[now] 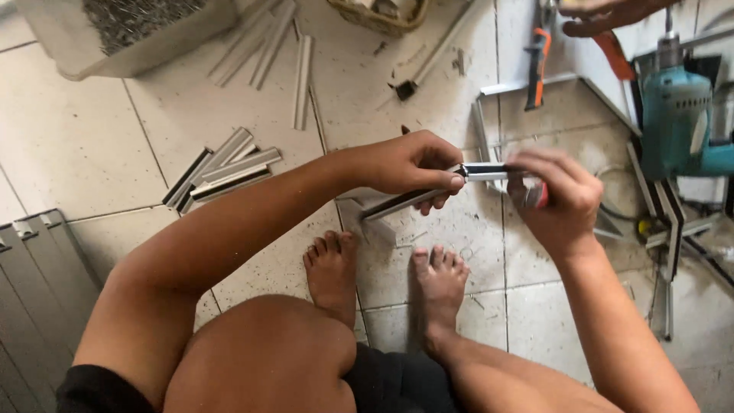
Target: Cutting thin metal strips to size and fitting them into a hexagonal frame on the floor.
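At the floor's (92,145) left edge lay a grey ribbed panel (30,283), its ridges running lengthwise. In the far-left corner stood a pale plastic tub (69,53) heaped with small dull metal pieces, too fine to tell apart. Loose aluminium strips (264,46), flat and silvery, fanned out beside it, and a second stack of strips (222,170), some with dark faces, lay on the speckled off-white tiles nearer the person's left arm.

The left hand (405,164) was clamped on a short profile (428,191), a narrow channel with a dark inner face and bright metal edges, held slanting above the floor over the person's bare feet. The right hand (558,191) was closed around the profile's far end, fingers pinching it, with a small red item (541,196) tucked in the palm; what it was could not be told.

At the far edge sat a woven basket (378,14), and a thin rod ended in a dark brush (405,89). Further right lay an orange-and-black tool (537,65) against an angled metal frame (527,84). Another person's hand (612,14) reached in at the far-right corner. A teal drill (677,122), smooth-cased with a steel chuck, rested near the right edge among dark and silver strips.
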